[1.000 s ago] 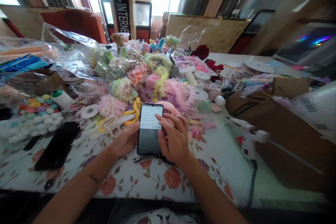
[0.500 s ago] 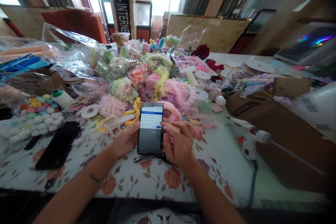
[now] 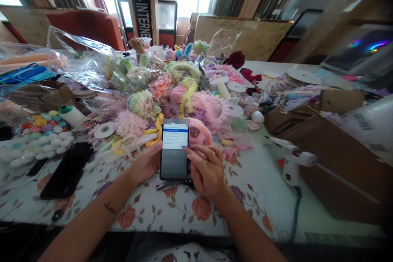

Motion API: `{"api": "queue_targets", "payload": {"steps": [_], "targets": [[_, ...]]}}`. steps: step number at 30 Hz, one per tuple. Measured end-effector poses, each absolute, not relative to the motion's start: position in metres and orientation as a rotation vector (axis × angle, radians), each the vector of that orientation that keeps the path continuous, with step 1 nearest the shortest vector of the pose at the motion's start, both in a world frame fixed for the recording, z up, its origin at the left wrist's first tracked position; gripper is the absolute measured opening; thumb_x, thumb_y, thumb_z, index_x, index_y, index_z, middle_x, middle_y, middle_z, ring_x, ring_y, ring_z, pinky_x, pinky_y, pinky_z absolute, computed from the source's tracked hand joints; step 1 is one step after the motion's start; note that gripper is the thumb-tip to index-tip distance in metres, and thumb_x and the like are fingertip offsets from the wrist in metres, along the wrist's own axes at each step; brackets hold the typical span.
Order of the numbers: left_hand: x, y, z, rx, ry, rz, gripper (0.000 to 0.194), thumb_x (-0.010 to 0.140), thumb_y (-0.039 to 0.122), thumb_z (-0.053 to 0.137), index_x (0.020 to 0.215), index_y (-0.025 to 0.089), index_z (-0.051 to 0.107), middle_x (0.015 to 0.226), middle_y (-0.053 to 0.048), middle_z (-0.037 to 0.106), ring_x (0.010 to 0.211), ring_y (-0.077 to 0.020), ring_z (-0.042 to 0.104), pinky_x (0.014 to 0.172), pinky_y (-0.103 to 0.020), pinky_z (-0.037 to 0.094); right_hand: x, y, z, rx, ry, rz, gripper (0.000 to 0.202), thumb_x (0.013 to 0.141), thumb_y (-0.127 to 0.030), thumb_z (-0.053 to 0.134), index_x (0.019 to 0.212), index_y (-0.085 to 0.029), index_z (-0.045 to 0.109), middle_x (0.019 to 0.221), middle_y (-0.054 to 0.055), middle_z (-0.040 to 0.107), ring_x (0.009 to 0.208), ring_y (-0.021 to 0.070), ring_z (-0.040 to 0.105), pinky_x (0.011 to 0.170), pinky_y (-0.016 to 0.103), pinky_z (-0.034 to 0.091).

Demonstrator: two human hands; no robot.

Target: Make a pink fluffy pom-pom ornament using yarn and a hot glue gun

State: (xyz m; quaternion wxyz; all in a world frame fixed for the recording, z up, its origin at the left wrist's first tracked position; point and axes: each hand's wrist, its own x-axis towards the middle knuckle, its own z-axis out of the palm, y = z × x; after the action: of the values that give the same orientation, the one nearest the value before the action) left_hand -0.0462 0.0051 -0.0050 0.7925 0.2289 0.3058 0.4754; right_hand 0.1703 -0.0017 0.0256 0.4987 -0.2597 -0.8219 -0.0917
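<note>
A smartphone (image 3: 174,159) stands nearly upright above the floral tablecloth (image 3: 144,208), its screen lit white and blue in the upper part and grey below. My left hand (image 3: 147,164) grips its left edge. At its right side is my right hand (image 3: 207,170), fingers apart, with a fingertip over the screen's blue button. Behind the phone lies a pink fluffy piece (image 3: 201,133), and a yellow ribbon (image 3: 155,133) curls at its left. A dark object partly shows beneath the phone; my hand and the phone hide the rest of it.
Yarn flowers and pompoms (image 3: 144,104) are heaped across the middle. A dark phone-like slab (image 3: 66,172) and white balls (image 3: 50,145) lie left. At right are a glue gun (image 3: 290,159) with its cable and a cardboard box (image 3: 331,172). Clear plastic wrap (image 3: 82,65) rises at back left.
The right index fingertip has shifted slightly left onto the screen's button. The phone has moved a little left, and its list shows more lines.
</note>
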Motion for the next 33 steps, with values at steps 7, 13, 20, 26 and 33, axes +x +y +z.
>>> {"api": "queue_targets", "payload": {"steps": [7, 13, 20, 26, 33], "targets": [[-0.047, 0.005, -0.006, 0.497, 0.683, 1.022, 0.038, 0.093, 0.039, 0.066, 0.121, 0.014, 0.072, 0.114, -0.013, 0.079, 0.109, -0.032, 0.074, 0.099, -0.044, 0.055, 0.171, -0.003, 0.024, -0.686, -1.934, -0.229, 0.031, 0.085, -0.003, 0.054, 0.11, -0.019, 0.062, 0.105, 0.01, 0.082, 0.093, 0.0259, 0.071, 0.086, 0.045, 0.046], [-0.047, 0.005, -0.008, 0.467, 0.685, 1.032, 0.033, 0.095, 0.036, 0.064, 0.119, 0.015, 0.073, 0.105, -0.011, 0.081, 0.095, -0.0267, 0.077, 0.091, -0.037, 0.059, 0.17, -0.002, 0.024, -0.692, -1.894, -0.244, 0.028, 0.085, -0.004, 0.054, 0.107, -0.019, 0.061, 0.101, 0.009, 0.082, 0.09, 0.0243, 0.069, 0.083, 0.044, 0.045], [-0.047, 0.006, -0.008, 0.405, 0.662, 1.058, 0.026, 0.095, 0.032, 0.064, 0.113, 0.016, 0.074, 0.103, -0.01, 0.081, 0.092, -0.0255, 0.077, 0.086, -0.035, 0.06, 0.17, -0.002, 0.025, -0.726, -1.879, -0.227, 0.027, 0.086, -0.006, 0.055, 0.108, -0.021, 0.06, 0.101, 0.008, 0.081, 0.088, 0.0242, 0.069, 0.083, 0.043, 0.046], [-0.044, 0.007, -0.002, 0.35, 0.718, 1.117, 0.023, 0.097, 0.03, 0.062, 0.11, 0.015, 0.075, 0.099, -0.008, 0.082, 0.084, -0.0214, 0.077, 0.08, -0.032, 0.061, 0.169, -0.001, 0.024, -0.728, -1.879, -0.221, 0.029, 0.086, -0.005, 0.055, 0.11, -0.021, 0.059, 0.102, 0.01, 0.08, 0.09, 0.0247, 0.069, 0.085, 0.044, 0.047], [-0.04, 0.006, 0.006, 0.28, 0.743, 1.164, 0.023, 0.1, 0.024, 0.055, 0.103, 0.015, 0.076, 0.096, -0.006, 0.082, 0.086, -0.0197, 0.078, 0.08, -0.029, 0.06, 0.169, 0.0, 0.023, -0.73, -1.875, -0.209, 0.028, 0.086, -0.005, 0.055, 0.109, -0.019, 0.059, 0.102, 0.011, 0.08, 0.092, 0.0251, 0.068, 0.086, 0.043, 0.047]]}}
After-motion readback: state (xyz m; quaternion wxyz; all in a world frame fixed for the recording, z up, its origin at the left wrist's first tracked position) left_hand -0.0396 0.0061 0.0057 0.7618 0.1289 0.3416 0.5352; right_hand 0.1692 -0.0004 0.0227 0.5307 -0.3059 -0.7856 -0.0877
